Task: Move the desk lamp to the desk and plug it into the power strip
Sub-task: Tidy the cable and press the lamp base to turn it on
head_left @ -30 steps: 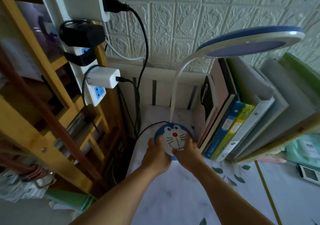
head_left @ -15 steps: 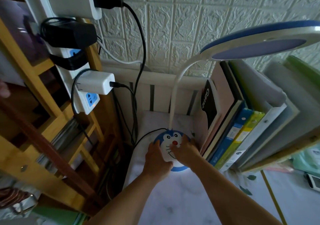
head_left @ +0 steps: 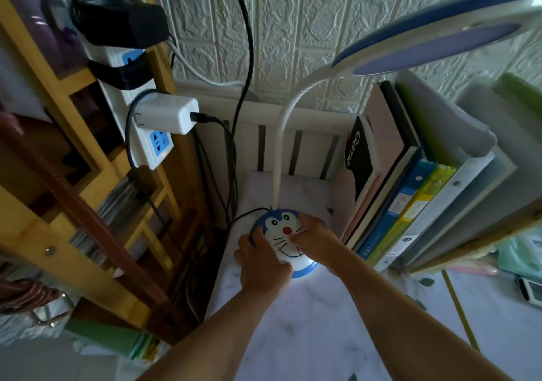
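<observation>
White embossed wall (head_left: 308, 28) backed the marbled desk (head_left: 308, 322) where we worked. Our left hand (head_left: 259, 259) lay on the near-left edge of the lamp's base (head_left: 283, 234), fingers curled over the rim, thumb up on the blue border. Our right hand (head_left: 315, 239) gripped the right side, thumb pressed beside the red nose, the other fingers hidden round the rim. Between our fingers the base sat flat on the desk, a smooth glossy plastic dome painted with a cartoon cat face. From its far edge a ribbed white neck (head_left: 280, 151) rose and bent right to a flat blue-and-white disc head (head_left: 440, 31).

Just right of our fingers stood books (head_left: 390, 204), spines out. A thin black cord (head_left: 249, 213) left the base leftward. Up and left hung the power strip (head_left: 146, 134), hard white plastic, one blue socket (head_left: 159, 143) free.

We judged the placing step nearly done; next we would need to let go, find the plug, and push it into that socket.
</observation>
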`<state>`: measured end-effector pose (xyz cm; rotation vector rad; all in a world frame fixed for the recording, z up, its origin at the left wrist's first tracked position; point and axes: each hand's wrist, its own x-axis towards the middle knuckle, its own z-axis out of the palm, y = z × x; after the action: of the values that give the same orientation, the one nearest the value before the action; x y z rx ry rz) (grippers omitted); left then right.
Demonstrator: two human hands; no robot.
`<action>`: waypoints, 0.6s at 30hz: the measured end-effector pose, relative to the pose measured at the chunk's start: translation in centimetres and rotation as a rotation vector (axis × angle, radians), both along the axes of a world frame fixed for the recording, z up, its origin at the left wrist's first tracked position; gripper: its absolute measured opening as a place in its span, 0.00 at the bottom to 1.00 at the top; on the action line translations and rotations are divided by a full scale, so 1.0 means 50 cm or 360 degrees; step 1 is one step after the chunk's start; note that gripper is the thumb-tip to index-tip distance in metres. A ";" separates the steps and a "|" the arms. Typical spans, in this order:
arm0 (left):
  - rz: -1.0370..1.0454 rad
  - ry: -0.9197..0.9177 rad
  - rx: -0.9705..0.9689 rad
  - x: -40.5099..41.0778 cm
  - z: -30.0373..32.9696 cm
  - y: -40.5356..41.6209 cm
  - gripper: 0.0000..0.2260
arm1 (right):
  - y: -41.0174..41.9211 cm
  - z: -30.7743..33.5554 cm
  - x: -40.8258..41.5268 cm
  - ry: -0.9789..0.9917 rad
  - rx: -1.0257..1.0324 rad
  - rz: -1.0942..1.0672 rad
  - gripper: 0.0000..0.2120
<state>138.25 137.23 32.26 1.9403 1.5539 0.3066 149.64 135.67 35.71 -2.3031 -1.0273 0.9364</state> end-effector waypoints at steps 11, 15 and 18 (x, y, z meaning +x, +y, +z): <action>-0.0071 0.0039 -0.0099 -0.011 0.019 -0.009 0.41 | -0.030 -0.018 -0.012 -0.0020 0.0148 0.0051 0.31; -0.0071 -0.0017 -0.0113 -0.011 0.019 -0.021 0.41 | -0.027 -0.012 -0.005 -0.0032 0.0117 0.0114 0.30; -0.0123 -0.0083 -0.0138 -0.023 0.014 -0.020 0.42 | -0.039 -0.013 -0.009 -0.0106 0.0163 0.0112 0.31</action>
<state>137.07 136.24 32.97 1.9048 1.4316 0.2512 149.18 133.72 35.04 -2.2399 -1.1630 0.8194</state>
